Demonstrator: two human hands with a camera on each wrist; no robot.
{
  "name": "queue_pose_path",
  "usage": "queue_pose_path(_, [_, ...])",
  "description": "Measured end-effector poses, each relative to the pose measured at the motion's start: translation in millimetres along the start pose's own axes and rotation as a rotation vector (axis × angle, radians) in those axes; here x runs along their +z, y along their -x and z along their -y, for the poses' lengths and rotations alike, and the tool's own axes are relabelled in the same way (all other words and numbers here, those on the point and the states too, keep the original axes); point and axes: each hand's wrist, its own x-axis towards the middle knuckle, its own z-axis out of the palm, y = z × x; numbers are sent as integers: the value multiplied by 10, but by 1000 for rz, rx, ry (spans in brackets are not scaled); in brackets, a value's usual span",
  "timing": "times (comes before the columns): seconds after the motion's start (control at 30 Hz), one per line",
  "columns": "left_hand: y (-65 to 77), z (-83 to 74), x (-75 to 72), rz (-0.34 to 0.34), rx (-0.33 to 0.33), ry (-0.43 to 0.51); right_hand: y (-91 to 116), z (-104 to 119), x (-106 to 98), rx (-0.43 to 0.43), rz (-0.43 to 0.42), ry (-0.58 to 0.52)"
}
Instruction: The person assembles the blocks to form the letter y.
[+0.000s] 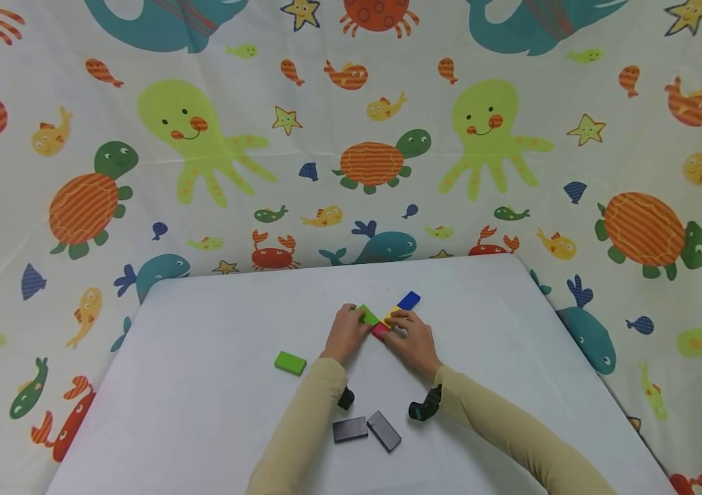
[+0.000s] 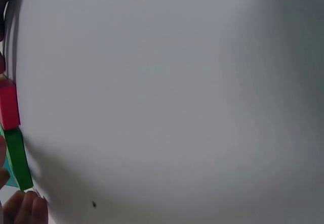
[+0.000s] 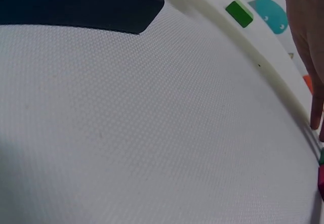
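Observation:
In the head view a row of blocks bends in a V: a green block (image 1: 368, 315), a red block (image 1: 379, 331), a yellow block (image 1: 390, 315) and a blue block (image 1: 409, 300). My left hand (image 1: 347, 335) pinches the green block, fingers at its outer end and thumb by its near side. My right hand (image 1: 415, 345) has curled fingers over the yellow block, with the thumb close to the red block, partly hiding both. At the left wrist view's edge, the red block (image 2: 9, 105) meets the green block (image 2: 18, 158) end to end.
A loose green block (image 1: 290, 363) lies left of the left forearm. Two grey blocks (image 1: 350, 430) (image 1: 384, 431) lie between the forearms, near the front. The white table (image 1: 214, 385) reaches back to a curtain (image 1: 307, 137) printed with sea animals.

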Motion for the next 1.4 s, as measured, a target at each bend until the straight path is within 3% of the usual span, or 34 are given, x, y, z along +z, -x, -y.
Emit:
queue_pose_path(0.17, [32,82,-38,-61,43,-10,3,-20,4,-9,-14,1])
queue_pose_path(0.37, [140,246,-196,-98,95,-39,8,-14,-15,9,24,-12])
queue_pose_path(0.57, [390,442,-281,-225,165,-270,17,-22,-54,26,18,-20])
queue_pose_path(0.73, [632,516,-316,-270,38,-417,9,-47,-48,45,43,-17])
queue_pose_path(0.9, [856,523,-373,-230,-72,-505,11,-34,-43,47,45,-24])
queue_pose_path(1.07, [971,508,-418,-143,-145,-494,13,-29,-25,41,42,-27])
queue_pose_path(1.2, [992,500,-435,-114,-153,-439,13,-21,-14,41,34,-22])
queue_pose_path(1.4, [950,464,-412,-152,-92,-443,19,13,-5,33,22,-22])
